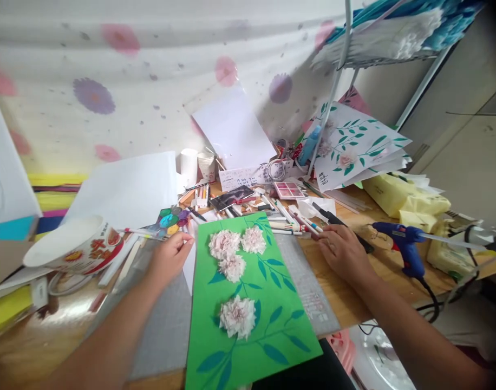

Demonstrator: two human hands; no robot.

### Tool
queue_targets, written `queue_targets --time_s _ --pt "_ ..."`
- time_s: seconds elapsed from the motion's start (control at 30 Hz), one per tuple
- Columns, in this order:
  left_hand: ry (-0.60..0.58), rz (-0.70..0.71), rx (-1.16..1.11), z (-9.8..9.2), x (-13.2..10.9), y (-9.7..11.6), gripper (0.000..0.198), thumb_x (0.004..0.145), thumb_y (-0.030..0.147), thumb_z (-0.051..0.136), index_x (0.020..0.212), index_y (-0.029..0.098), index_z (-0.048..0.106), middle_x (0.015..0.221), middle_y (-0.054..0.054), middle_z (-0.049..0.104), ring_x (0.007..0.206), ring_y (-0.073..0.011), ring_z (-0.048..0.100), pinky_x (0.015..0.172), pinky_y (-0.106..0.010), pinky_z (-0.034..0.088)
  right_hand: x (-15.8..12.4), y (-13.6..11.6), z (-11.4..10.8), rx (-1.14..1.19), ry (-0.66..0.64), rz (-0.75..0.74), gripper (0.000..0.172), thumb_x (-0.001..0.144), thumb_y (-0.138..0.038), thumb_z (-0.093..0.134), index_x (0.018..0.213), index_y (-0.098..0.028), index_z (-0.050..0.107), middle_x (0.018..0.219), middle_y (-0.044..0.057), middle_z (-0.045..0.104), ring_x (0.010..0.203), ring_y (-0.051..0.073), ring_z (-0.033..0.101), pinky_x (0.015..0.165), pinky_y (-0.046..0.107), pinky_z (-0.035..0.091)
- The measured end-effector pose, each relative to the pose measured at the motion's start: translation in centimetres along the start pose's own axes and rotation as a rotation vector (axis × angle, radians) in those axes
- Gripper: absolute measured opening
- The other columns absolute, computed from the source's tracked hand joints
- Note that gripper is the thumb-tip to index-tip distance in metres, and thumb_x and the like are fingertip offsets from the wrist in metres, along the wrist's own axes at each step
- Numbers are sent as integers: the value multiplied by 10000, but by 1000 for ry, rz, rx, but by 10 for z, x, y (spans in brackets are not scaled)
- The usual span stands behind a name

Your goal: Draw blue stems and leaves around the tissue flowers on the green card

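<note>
Here, at nine o'clock, the printed bowl (pixel 75 246) lies tipped on its side, clear of your work. Your left hand (pixel 169 256) rests loosely curled, holding nothing, fingertips at the green card (pixel 248 303), seemingly steadying its edge. The card lies centred, four paper flowers (pixel 232 254) stuck on it. Your right hand (pixel 342 250) lies flat and empty at three o'clock, the blue glue gun (pixel 402 241) parked just beyond. Handwriting on the white box (pixel 242 176) at twelve o'clock is illegible.

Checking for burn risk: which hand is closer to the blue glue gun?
Right. The right hand rests on the table just left of the blue glue gun, not touching it. The left hand is across the green card, far off.
</note>
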State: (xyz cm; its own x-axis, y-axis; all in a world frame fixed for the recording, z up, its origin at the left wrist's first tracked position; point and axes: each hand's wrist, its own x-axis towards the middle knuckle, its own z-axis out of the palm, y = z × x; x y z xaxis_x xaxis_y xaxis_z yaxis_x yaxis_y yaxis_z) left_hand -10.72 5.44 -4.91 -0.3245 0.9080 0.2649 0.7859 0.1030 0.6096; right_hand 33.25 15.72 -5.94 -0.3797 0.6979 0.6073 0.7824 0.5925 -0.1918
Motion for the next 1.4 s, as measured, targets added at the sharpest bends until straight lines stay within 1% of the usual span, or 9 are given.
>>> queue_targets --time_s 0.13,0.23,0.4,0.53,0.63,0.77,0.9,1.17,1.4 --pt "-68 -33 105 -1 -4 8 266 945 347 584 1111 139 592 1055 -62 631 877 -182 640 765 -365 562 0 -7 -1 74 5 -48 169 872 -240 528 854 -172 681 970 130 666 924 274 614 872 444 494" --pt "-76 -33 155 -3 -7 13 276 946 348 582 1130 143 586 1084 -69 626 908 -191 638 792 -383 558 -9 -25 -7 137 -7 -45 184 889 -237 504 863 -172 674 924 131 678 908 275 632 834 438 516" --pt "-100 8 173 -4 -5 17 285 943 346 585 1150 150 582 1134 -79 614 971 -208 628 841 -413 545 -42 -75 -35 264 -205 -162 223 889 -323 577 1059 -214 672 1099 121 681 1027 243 651 891 384 540" --pt "-122 28 185 -4 -5 21 296 942 346 587 1165 152 576 1155 -84 607 988 -215 623 850 -422 543 -71 -87 -50 306 -352 -256 801 688 -594 741 1364 -219 530 1394 181 546 1240 345 556 994 492 493" --pt "-147 45 191 -5 -8 25 284 942 341 587 1159 156 581 1159 -84 607 994 -214 622 856 -421 542 -89 -79 -42 280 -420 -324 1003 610 -663 753 1465 -258 423 1519 165 407 1355 405 423 1055 577 420" --pt "-170 60 168 -4 -10 29 271 946 338 582 1151 160 586 1162 -84 608 995 -211 622 858 -417 542 -100 -71 -23 195 -388 -287 854 716 -415 763 1480 -308 396 1519 111 411 1361 389 421 1042 586 449" --pt "-196 62 115 1 -12 29 263 950 339 576 1142 160 589 1144 -80 615 969 -201 627 845 -406 546 -93 -65 -21 172 -338 -311 686 805 -195 637 1439 -373 448 1451 48 507 1276 317 540 988 486 544" --pt "-240 103 45 2 -20 41 239 953 334 572 1111 158 599 1107 -72 625 930 -187 632 816 -382 553 -76 -66 -18 186 -223 -328 491 868 -222 564 1332 -379 578 1273 29 665 1086 298 682 842 442 632" --pt "-300 35 115 -15 -14 31 239 951 343 575 1075 140 603 1023 -55 638 855 -171 639 764 -357 558 -49 -77 -21 243 -291 -247 379 879 -145 490 1169 -272 699 1153 87 732 1066 270 691 943 488 554"
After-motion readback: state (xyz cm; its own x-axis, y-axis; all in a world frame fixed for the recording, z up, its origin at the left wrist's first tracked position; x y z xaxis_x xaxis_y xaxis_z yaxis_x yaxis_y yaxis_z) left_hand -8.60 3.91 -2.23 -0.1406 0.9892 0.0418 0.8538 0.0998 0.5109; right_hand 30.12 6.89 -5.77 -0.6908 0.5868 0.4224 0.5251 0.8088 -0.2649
